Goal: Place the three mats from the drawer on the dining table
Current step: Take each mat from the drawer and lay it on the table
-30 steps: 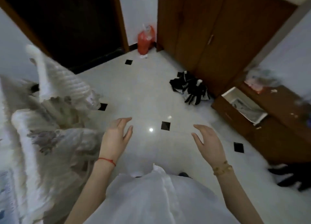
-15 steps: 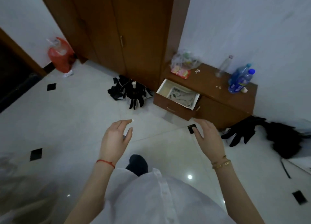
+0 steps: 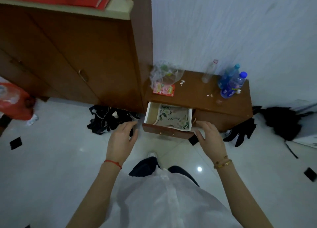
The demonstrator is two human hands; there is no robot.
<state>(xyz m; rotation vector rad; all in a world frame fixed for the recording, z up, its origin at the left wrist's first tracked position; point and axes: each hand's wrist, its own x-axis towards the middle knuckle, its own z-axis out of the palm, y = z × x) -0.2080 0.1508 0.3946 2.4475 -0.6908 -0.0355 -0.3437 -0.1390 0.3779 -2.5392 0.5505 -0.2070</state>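
Note:
A low brown cabinet against the white wall has its left drawer (image 3: 151, 130) pulled out. Inside lies a pale mat (image 3: 175, 118) with green floral print and a line of script; how many mats are stacked there I cannot tell. My left hand (image 3: 122, 140) hovers just left of the drawer's front corner, fingers spread, holding nothing. My right hand (image 3: 210, 138) hovers at the drawer's right front corner, also spread and empty. Neither hand touches the mat. The dining table is out of view.
On the cabinet top (image 3: 193, 94) stand a clear plastic bag (image 3: 164, 73), a red packet (image 3: 164, 90), an empty bottle (image 3: 209, 71) and two blue bottles (image 3: 232, 83). Dark clothes (image 3: 109, 119) lie left of the drawer, more (image 3: 281, 123) to its right. A tall wardrobe (image 3: 82, 56) stands left, a red bag (image 3: 13, 102) beside it.
The view has swung right and moved in toward the cabinet. The open drawer, far off before, now sits directly in front of both hands, which stay spread and empty.

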